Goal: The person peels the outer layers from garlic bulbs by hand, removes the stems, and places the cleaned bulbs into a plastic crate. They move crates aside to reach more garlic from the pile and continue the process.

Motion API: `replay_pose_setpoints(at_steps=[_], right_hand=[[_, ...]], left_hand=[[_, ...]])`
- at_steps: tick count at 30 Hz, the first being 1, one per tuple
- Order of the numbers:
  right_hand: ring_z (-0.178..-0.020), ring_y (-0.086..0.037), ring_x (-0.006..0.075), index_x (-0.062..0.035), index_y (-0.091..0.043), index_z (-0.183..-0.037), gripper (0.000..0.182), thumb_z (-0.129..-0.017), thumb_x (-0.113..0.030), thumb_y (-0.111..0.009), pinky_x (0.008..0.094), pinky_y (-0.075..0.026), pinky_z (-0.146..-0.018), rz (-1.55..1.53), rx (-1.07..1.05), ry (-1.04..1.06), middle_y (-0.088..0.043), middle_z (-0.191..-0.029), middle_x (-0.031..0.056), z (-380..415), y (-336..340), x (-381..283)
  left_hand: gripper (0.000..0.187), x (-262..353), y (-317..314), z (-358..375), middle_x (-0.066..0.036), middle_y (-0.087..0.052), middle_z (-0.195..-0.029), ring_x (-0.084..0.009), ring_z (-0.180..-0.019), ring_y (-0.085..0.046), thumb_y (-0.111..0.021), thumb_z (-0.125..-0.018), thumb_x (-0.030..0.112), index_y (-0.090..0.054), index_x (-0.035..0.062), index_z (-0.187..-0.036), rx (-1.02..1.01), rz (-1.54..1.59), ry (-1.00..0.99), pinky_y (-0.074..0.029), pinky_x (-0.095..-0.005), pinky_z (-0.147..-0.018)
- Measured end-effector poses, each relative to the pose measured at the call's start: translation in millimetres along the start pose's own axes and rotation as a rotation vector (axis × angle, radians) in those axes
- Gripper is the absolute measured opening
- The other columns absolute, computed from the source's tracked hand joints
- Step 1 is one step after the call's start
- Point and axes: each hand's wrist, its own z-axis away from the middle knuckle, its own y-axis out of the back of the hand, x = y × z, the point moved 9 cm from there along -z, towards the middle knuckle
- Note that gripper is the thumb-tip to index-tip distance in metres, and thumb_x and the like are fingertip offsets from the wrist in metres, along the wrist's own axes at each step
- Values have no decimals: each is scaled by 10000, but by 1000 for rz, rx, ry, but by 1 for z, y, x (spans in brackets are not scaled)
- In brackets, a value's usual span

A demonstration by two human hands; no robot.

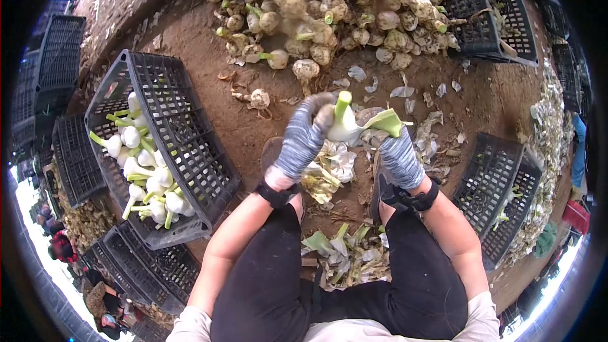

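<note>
My left hand (pixel 305 136), in a grey glove, is closed round a white garlic bulb (pixel 344 128) with a short green stem pointing up. My right hand (pixel 396 149), gloved too, pinches a pale green leafy skin (pixel 384 123) that stretches out from the bulb's right side. Both hands are above the ground between my knees. Below them lie peeled skins (pixel 329 174). To the left, a tilted black crate (pixel 190 133) holds several clean white bulbs (pixel 149 168) with cut green stems.
A big heap of dirty garlic bulbs (pixel 335 9) lies ahead. Black crates stand at the upper right (pixel 465 0), right (pixel 487 183) and far left (pixel 60 57). Leaf scraps (pixel 354 256) lie between my legs. People (pixel 104 304) are at the lower left edge.
</note>
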Motion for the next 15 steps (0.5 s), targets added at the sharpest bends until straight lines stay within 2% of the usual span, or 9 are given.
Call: replay_pose_setpoints(at_steps=[1, 2, 4, 5, 8, 10, 12, 14, 15], right_hand=[[-837, -592, 129, -36, -569, -1111, 291, -821, -12, -559, 270, -479, -747, 1, 2, 0, -641, -946, 66, 2, -2, -4], [-863, -586, 125, -38, -557, -1125, 303, -824, -4, -548, 265, -475, -766, -6, 10, -10, -636, -967, 63, 4, -4, -7], [-889, -579, 121, -41, -545, -1138, 315, -826, 4, -538, 260, -472, -784, -12, 15, -21, -630, -988, 61, 5, -8, -6], [-897, -574, 119, -41, -540, -1138, 316, -827, 13, -527, 257, -469, -796, 27, 27, 51, -624, -1006, 57, 3, -8, -11], [-885, -570, 124, -32, -532, -1129, 320, -817, 36, -508, 256, -464, -816, 81, 44, 138, -613, -1022, 56, 4, -4, -28], [-877, -566, 120, -28, -534, -1117, 318, -805, 29, -524, 254, -463, -819, 160, 9, 226, -608, -1025, 56, 3, -10, -39], [-871, -571, 114, -19, -523, -1132, 329, -806, 25, -519, 248, -460, -820, 289, -20, 277, -615, -987, 58, 5, -11, -36], [-824, -599, 139, -9, -519, -1125, 316, -809, 15, -514, 260, -493, -784, 63, -49, 127, -624, -942, 72, 2, -8, -23], [-767, -615, 164, 3, -521, -1103, 297, -808, 13, -502, 281, -532, -722, -299, -64, -14, -628, -908, 83, -1, -10, -7]], left_hand=[[484, 17, 7, 2, -68, -584, -996, -179, -896, -575, -716, -794, 341, -572, 35, -1139, 30, -235, -161, -491, -306, -773], [484, 19, 12, 1, -68, -584, -996, -179, -896, -575, -716, -794, 341, -572, 35, -1139, 29, -235, -161, -491, -306, -773], [543, 44, -4, 5, -102, -587, -997, -223, -903, -583, -773, -722, 286, -570, 45, -1163, -116, -594, -434, -488, -320, -790], [544, 46, -6, 5, -138, -571, -1029, -259, -940, -578, -804, -666, 253, -597, 56, -1129, -141, -580, -407, -483, -330, -815], [502, 58, -10, 13, -146, -558, -1051, -270, -969, -573, -803, -668, 245, -618, 53, -1093, -134, -589, -487, -481, -340, -835], [452, 56, -16, 15, -143, -553, -1072, -265, -1003, -565, -790, -693, 209, -619, 46, -1079, -122, -625, -458, -474, -338, -855], [445, 26, -5, 9, -89, -532, -1128, -180, -1042, -537, -762, -737, 159, -577, 10, -1113, -86, -407, -179, -452, -305, -862], [376, 22, -5, 8, -75, -555, -1097, -149, -980, -551, -723, -790, 156, -572, 8, -1101, -101, -349, -157, -455, -287, -843], [352, 8, -3, 8, -75, -571, -1071, -147, -960, -560, -708, -801, 151, -574, 16, -1098, -128, -187, 29, -456, -278, -837]])
